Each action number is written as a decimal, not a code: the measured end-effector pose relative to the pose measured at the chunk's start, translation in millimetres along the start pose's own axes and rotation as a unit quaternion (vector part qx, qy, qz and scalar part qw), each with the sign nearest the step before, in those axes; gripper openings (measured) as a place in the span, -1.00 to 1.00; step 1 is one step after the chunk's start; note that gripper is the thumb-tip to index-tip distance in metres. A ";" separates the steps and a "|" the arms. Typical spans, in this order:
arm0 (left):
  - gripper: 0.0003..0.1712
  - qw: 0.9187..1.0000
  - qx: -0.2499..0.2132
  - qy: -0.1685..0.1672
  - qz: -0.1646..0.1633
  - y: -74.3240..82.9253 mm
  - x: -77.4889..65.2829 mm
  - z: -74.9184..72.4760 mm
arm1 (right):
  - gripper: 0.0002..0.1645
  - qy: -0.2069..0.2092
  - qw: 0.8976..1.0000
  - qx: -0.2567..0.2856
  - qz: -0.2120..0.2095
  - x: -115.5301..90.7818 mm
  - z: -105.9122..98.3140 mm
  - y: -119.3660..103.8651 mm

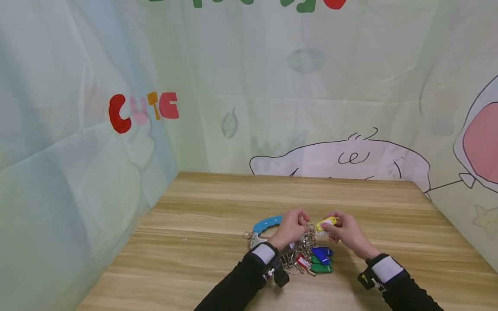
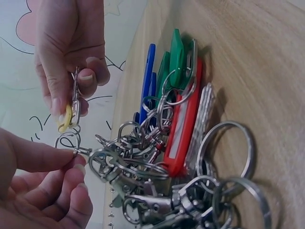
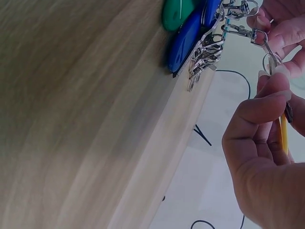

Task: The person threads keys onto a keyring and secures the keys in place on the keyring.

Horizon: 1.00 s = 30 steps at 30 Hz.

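My right hand (image 1: 349, 234) pinches a yellow key tag (image 1: 326, 223) with a white label, and a key (image 2: 75, 90) hangs alongside it. Facing it, my left hand (image 1: 289, 227) pinches a metal split ring (image 2: 68, 137) between thumb and forefinger, where it meets a small swivel clasp. The tag's own small ring overlaps this ring in the left wrist view. Below and beside the hands lies a bunch of metal clasps and keys (image 1: 297, 252). A red tag (image 2: 183, 129), blue tags (image 1: 321, 255) and green tags (image 1: 322, 267) are among them.
A curved blue strap or handle (image 1: 266, 223) with a metal end lies left of the bunch, partly behind my left hand. Everything rests on a wood-grain table (image 1: 186, 242). Printed cloth (image 1: 241, 86) hangs along the table's back and sides.
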State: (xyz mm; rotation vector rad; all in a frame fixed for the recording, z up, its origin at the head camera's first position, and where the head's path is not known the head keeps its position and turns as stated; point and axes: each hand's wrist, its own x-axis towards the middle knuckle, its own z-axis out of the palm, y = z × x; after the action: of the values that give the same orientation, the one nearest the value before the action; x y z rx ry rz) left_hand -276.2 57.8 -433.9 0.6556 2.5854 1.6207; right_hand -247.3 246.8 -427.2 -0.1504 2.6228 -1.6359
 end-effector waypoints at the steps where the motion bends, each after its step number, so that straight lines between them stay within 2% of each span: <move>1: -0.78 1.000 0.000 0.000 0.002 0.1 0.1 0.0 | -0.58 -0.002 1.000 -0.002 -0.004 -0.3 -0.1 -0.3; 30: -0.77 1.000 0.013 -0.004 0.005 -0.9 1.0 1.1 | -0.52 0.008 1.000 -0.016 0.022 1.0 -0.4 0.4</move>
State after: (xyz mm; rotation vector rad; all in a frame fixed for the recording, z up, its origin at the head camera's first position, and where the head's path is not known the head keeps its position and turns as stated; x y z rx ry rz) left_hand -277.1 58.8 -435.0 0.6776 2.6065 1.5857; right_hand -248.3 247.2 -427.4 -0.0800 2.6448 -1.5872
